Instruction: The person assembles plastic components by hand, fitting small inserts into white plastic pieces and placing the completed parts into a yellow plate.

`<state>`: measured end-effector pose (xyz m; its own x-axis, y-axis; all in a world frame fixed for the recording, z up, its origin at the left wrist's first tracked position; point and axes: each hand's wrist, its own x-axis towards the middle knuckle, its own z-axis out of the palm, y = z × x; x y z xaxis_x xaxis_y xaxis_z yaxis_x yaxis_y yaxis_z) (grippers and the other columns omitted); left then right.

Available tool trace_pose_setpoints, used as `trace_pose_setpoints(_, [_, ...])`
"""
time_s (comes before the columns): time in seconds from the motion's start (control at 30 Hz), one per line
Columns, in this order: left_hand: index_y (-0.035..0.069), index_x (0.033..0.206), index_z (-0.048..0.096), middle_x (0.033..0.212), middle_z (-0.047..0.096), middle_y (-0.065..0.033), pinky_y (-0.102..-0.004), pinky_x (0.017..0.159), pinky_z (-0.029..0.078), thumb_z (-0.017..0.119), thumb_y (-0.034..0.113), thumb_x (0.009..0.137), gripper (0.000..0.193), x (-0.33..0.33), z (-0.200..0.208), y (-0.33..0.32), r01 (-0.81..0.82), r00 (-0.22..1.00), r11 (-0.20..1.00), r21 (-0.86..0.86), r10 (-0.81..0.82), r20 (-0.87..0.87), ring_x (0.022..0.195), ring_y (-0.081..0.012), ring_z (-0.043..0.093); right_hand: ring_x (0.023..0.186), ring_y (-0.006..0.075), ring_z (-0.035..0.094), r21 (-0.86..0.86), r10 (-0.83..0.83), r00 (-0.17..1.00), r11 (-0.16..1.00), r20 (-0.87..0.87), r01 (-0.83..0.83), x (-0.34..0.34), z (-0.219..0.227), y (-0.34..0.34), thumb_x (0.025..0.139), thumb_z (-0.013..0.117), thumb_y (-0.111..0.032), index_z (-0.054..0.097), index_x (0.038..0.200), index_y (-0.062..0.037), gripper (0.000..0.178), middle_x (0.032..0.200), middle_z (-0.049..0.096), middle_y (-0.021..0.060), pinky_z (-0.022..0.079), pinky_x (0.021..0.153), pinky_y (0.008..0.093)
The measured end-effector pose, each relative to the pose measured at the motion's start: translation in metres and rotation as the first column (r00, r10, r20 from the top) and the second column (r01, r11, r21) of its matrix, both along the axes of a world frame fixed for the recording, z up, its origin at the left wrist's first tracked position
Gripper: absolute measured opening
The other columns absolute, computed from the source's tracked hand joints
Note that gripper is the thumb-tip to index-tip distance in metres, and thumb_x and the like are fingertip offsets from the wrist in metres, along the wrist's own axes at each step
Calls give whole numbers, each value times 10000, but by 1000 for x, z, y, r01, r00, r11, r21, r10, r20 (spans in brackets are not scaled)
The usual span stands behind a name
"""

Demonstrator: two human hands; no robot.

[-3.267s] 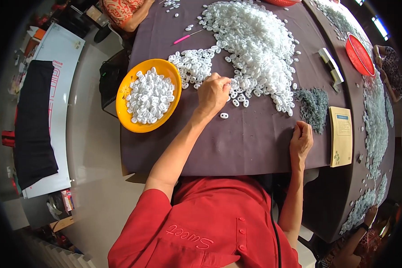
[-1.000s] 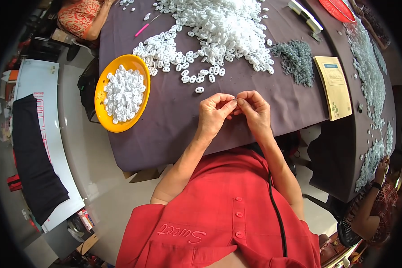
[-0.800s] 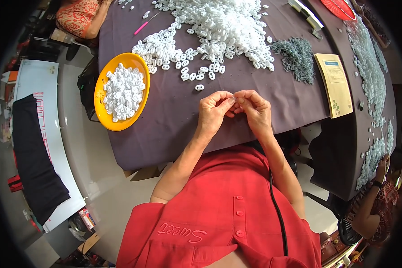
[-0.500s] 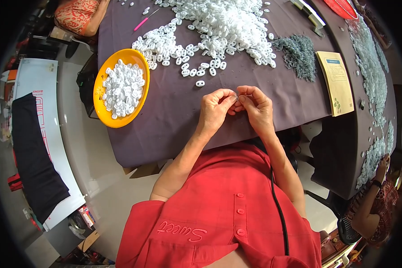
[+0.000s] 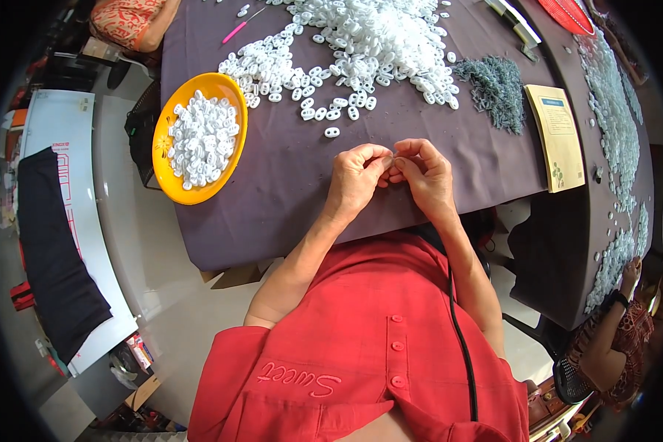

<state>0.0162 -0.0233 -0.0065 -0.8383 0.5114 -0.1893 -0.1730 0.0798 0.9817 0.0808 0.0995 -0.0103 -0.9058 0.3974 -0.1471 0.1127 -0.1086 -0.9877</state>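
Over the near edge of the cloth-covered table [image 5: 272, 191], my left hand [image 5: 356, 180] and my right hand [image 5: 424, 177] meet fingertip to fingertip. Both are closed in a pinch around something small and pale, mostly hidden by the fingers; its kind does not show. Just beyond them lies a single white oval piece [image 5: 332, 132] with two dark holes. A large pile of the same white pieces [image 5: 379, 44] spreads behind it. To the left, an orange dish [image 5: 241, 147] holds many more. A heap of small grey-green pieces [image 5: 497, 92] sits at the right.
A pink-handled pointed tool [image 5: 234, 32] lies beyond the dish. Right of my hands is a tan booklet [image 5: 556, 140]. Translucent pieces [image 5: 615, 125] cover the side table, where another person's arm [image 5: 611, 346] reaches in. A second person's arm [image 5: 158, 29] shows at the far left.
My hands stay together in nearly the same place, with only slight finger movement. The whole view has shifted a little.
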Motion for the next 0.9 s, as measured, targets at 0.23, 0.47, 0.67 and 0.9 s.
trace_pose_setpoints(0.23, [-8, 891, 656, 737, 638, -24, -200, 522, 498, 601, 69, 848, 103, 2, 3, 0, 18, 992, 996, -83, -28, -123, 636, -66, 589, 632, 90, 594, 149, 91, 993, 983, 81, -103, -2, 11, 7, 816, 546, 45, 573, 921, 25, 110, 754, 618, 65, 499, 567, 220])
trace_pose_setpoints(0.47, [-2, 902, 659, 734, 637, -22, -200, 518, 498, 602, 68, 845, 107, 2, 2, 1, 1, 1000, 999, -45, 0, 14, 626, -62, 579, 708, 108, 623, 67, 77, 997, 995, 11, -78, 4, 4, 8, 827, 550, 46, 578, 952, 31, 129, 807, 637, 73, 514, 622, 216])
trace_pose_setpoints(0.67, [0, 904, 659, 736, 637, -22, -202, 522, 498, 605, 69, 843, 107, 1, 6, 0, 18, 1000, 998, -65, -17, 23, 626, -63, 577, 693, 110, 627, 73, 73, 994, 994, 78, -79, 2, 7, 10, 833, 552, 32, 602, 942, 29, 120, 780, 651, 73, 517, 623, 219])
trace_pose_setpoints(0.9, [-4, 900, 658, 739, 637, -25, -204, 526, 501, 602, 63, 842, 104, 2, 5, 0, 15, 1000, 999, -50, -14, 23, 629, -67, 580, 656, 96, 615, 146, 70, 991, 986, 112, -86, 2, 10, 7, 839, 550, 13, 615, 889, 32, 84, 749, 650, 72, 508, 592, 214])
